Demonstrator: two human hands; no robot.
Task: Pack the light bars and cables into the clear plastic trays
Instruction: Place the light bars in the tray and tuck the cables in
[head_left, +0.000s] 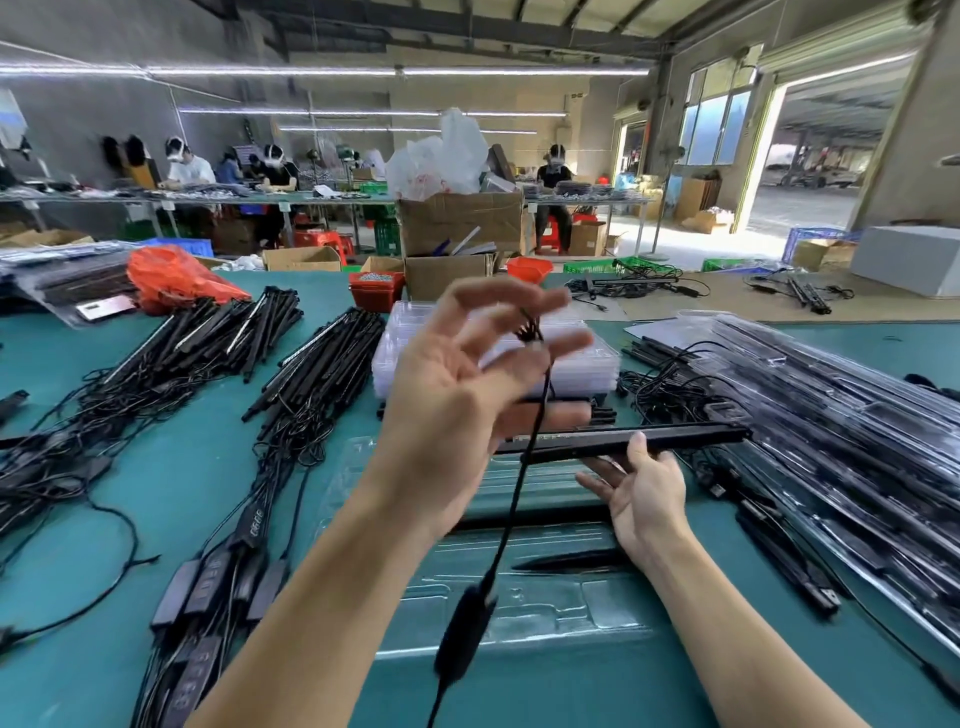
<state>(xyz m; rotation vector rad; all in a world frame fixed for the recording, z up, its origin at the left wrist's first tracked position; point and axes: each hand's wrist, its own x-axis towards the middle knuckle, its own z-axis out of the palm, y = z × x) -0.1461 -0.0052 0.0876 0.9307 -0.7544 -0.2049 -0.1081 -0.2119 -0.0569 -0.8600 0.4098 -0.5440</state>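
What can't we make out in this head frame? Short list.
- Left hand fingertips: motion-blurred, so the grip on the cable is unclear.
- Cable's lower end: cut off by the bottom edge.
- Clear tray slots: partly hidden by both forearms.
- Light bar left end: behind the left hand.
- Right hand fingertips: under the bar.

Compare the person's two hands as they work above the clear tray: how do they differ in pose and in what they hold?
The left hand is raised with fingers spread, a black cable hanging from them; the right hand sits lower, palm up, gripping a black light bar held level. Both are bare and work over the clear tray.
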